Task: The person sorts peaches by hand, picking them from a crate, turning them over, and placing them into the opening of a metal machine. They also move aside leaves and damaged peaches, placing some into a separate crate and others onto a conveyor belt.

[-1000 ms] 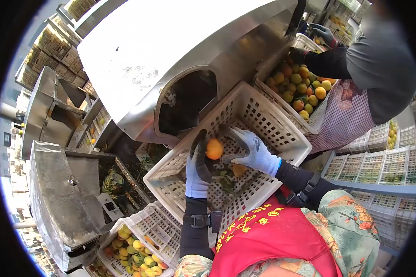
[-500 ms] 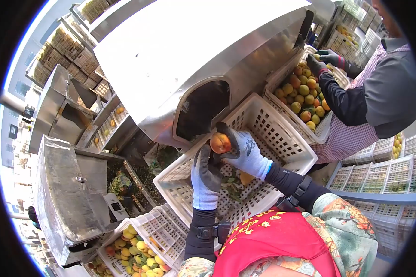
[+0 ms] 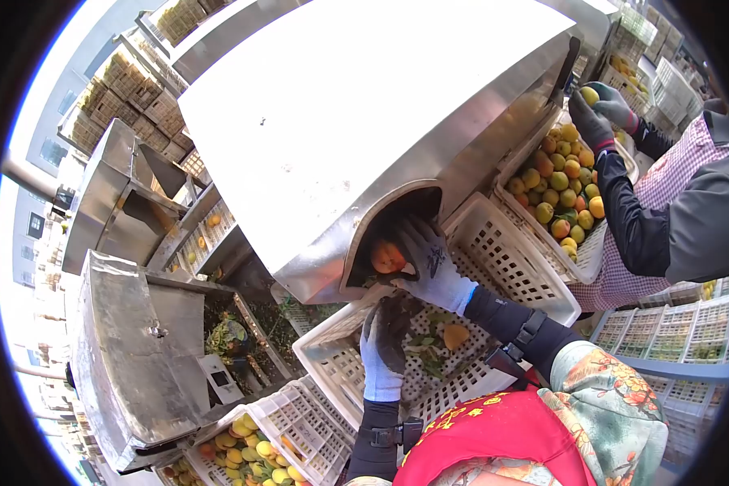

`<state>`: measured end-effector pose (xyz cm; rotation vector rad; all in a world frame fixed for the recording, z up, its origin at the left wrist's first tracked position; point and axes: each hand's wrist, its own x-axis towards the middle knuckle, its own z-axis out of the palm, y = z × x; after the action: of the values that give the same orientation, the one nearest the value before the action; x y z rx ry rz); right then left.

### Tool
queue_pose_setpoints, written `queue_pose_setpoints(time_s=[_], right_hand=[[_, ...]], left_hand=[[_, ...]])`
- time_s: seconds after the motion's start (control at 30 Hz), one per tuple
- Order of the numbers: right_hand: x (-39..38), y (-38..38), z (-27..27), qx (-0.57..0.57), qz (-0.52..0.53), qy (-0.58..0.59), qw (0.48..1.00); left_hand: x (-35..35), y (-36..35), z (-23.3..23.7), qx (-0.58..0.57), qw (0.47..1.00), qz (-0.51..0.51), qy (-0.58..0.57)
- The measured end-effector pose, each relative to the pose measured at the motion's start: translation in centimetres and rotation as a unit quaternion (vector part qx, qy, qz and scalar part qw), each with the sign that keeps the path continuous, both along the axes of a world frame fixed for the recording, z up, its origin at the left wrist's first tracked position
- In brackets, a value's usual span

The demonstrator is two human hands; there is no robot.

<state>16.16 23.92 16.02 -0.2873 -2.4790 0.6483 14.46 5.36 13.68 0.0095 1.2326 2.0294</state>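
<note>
A reddish-orange peach (image 3: 387, 257) is in my right hand (image 3: 433, 263), which wears a blue and dark grey glove. Its fingers reach into the dark round opening (image 3: 397, 212) of a metal machine. Just below, my left hand (image 3: 383, 334), gloved alike, is over the near side of a white plastic crate (image 3: 514, 259). Its fingers are dark against shadow, and I cannot make out whether they hold anything. In the bottom of that crate lie green leaves (image 3: 429, 352) and one orange-yellow fruit (image 3: 455, 336).
A crate full of peaches (image 3: 559, 182) stands to the right, where a co-worker (image 3: 664, 202) holds a fruit. Another fruit-filled crate (image 3: 320, 425) is at lower left. The machine's white cover (image 3: 364, 121) rises ahead; metal chutes (image 3: 138, 340) stand at left.
My right hand has carried the peach from above the crate into the machine's opening. My left hand has separated from the peach and sits lower. The view has shifted slightly.
</note>
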Motion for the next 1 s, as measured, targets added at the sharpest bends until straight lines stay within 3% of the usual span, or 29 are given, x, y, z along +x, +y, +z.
queue_pose_setpoints(time_s=[0.07, 0.17, 0.2, 0.27, 0.37, 0.43, 0.47, 0.5, 0.53, 0.57, 0.63, 0.7, 0.77, 0.83, 0.9, 1.0], right_hand=[[-0.5, 0.1, 0.1, 0.015, 0.003, 0.013, 1.000], [-2.7, 0.6, 0.7, 0.004, 0.008, -0.036, 0.999], [-5.0, 1.4, 0.2, -0.057, 0.042, -0.069, 0.995], [-6.4, 1.5, 2.6, -0.115, 0.067, -0.090, 0.987], [-3.4, 1.8, 6.9, -0.088, 0.052, -0.098, 0.990], [-0.6, 1.9, 5.0, -0.103, 0.050, 0.068, 0.991], [1.4, 2.3, 4.2, -0.241, 0.115, -0.017, 0.963], [3.8, 2.5, 4.6, -0.079, 0.116, -0.022, 0.990], [6.1, 2.6, 4.7, -0.023, 0.102, -0.042, 0.994], [8.7, 3.1, 4.5, 0.026, 0.058, -0.077, 0.995], [13.5, 5.0, 2.0, 0.035, -0.117, -0.121, 0.985], [17.6, 6.2, 1.4, 0.077, -0.257, -0.212, 0.940], [21.1, 7.2, -1.2, 0.085, -0.254, -0.251, 0.930], [22.2, 7.8, -2.7, 0.091, -0.247, -0.293, 0.919], [22.4, 8.2, -3.0, 0.043, -0.238, -0.229, 0.943], [21.5, 8.7, -1.5, -0.079, -0.257, -0.246, 0.931]], left_hand=[[0.3, -0.2, 0.4, -0.090, 0.984, -0.008, 0.156], [-0.1, -1.4, -1.2, -0.090, 0.991, 0.013, 0.094], [0.2, -1.6, -1.1, -0.089, 0.991, 0.015, 0.097], [0.2, -1.7, -0.2, -0.035, 0.998, 0.045, -0.031], [1.0, -2.5, 1.4, -0.037, 0.998, 0.045, 0.032], [1.8, -3.4, 3.0, -0.098, 0.991, 0.063, 0.072], [1.9, -4.1, 2.7, -0.140, 0.975, 0.068, 0.158], [2.4, -4.9, 2.1, -0.115, 0.969, 0.095, 0.196], [2.5, -6.5, 1.2, -0.155, 0.956, 0.091, 0.233], [-2.2, -10.7, -11.7, -0.016, 0.969, 0.132, 0.209], [2.2, -10.1, -2.8, -0.307, 0.833, 0.104, 0.449], [4.6, -11.3, 0.9, -0.434, 0.664, 0.113, 0.598], [6.4, -12.8, 3.0, -0.492, 0.539, 0.142, 0.668], [6.9, -14.5, 1.9, -0.489, 0.562, 0.116, 0.657], [7.0, -15.9, 0.2, -0.474, 0.616, 0.067, 0.625], [7.0, -18.2, -2.7, -0.451, 0.686, -0.010, 0.571]])
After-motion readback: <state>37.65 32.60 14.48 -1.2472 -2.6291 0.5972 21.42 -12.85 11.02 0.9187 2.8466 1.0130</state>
